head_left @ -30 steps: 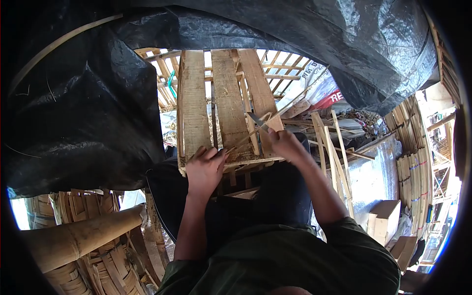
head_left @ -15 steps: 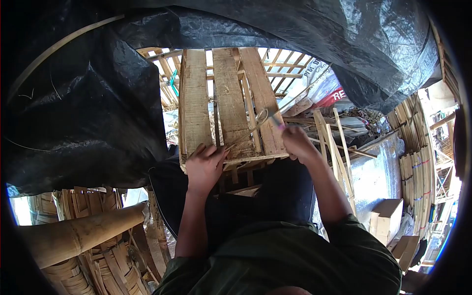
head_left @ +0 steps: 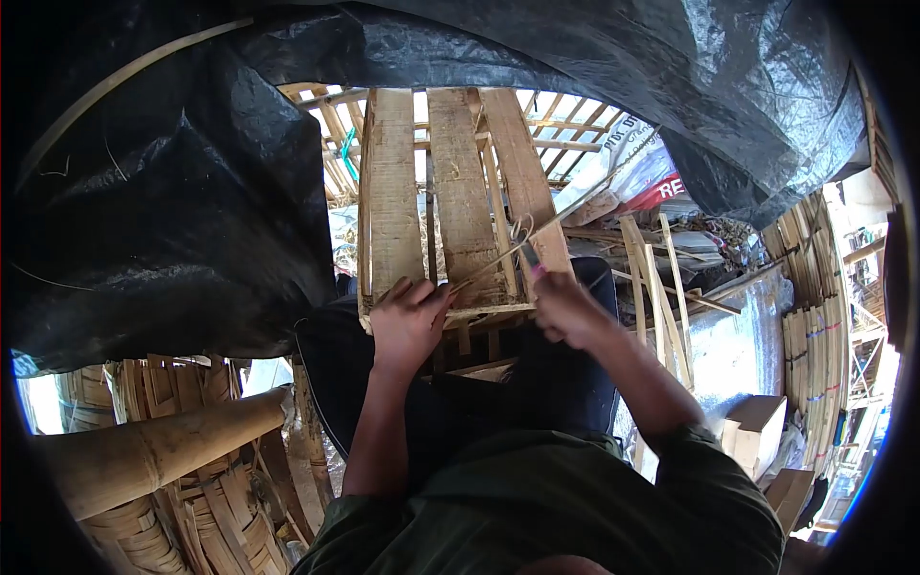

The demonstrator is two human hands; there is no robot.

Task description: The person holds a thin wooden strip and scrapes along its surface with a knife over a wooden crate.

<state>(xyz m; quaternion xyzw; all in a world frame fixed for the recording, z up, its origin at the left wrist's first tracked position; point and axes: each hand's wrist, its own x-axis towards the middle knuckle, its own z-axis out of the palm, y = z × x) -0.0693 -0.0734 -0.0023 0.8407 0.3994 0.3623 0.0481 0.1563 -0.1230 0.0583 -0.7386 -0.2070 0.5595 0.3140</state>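
Observation:
A thin bamboo strip (head_left: pixel 578 202) runs slantwise over a stand of wooden planks (head_left: pixel 464 192), its lower end pinched in my left hand (head_left: pixel 408 321) at the stand's near edge. My right hand (head_left: pixel 567 309) is wrapped round the handle of a knife (head_left: pixel 531 255), whose blade points up and touches or nearly touches the strip. A small curl of shaving (head_left: pixel 522 226) stands beside the blade. The palm of my right hand is hidden from view.
Black plastic sheeting (head_left: pixel 163 211) hangs at the left and overhead. A thick bamboo pole (head_left: pixel 163 450) lies at the lower left. Upright thin slats (head_left: pixel 655 287) stand right of the planks, with a cardboard box (head_left: pixel 755 431) and bundled bamboo strips (head_left: pixel 815 355) farther right.
My right hand with the knife moved right and down, then back left towards the strip. My left hand keeps its hold on the strip. The whole view has shifted slightly.

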